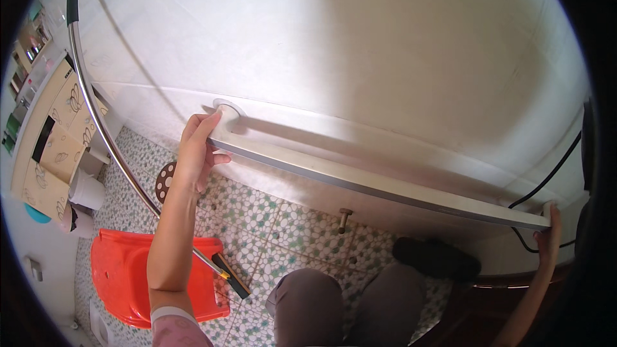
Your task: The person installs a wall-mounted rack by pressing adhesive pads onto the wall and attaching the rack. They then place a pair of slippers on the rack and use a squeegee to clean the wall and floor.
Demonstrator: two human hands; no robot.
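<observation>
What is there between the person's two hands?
In the head view, a long pale bar with a grey lower edge spans that stretch along the white wall, from the left hand to the right hand.

I've got a red plastic stool at lower left, on floor tile with a white, grey and green pebble pattern. Squeegee pole runs down from upper left and crosses in front of the stool; dark squeegee head at its low end, yellow joint. I see a brown perforated disc on the tile, a small metal fitting mid-view, dark footwear right of it. Far left: cream vanity with leaf-like drawings, white bucket just beside it. Black cable loops at far right, near the white wall.
</observation>
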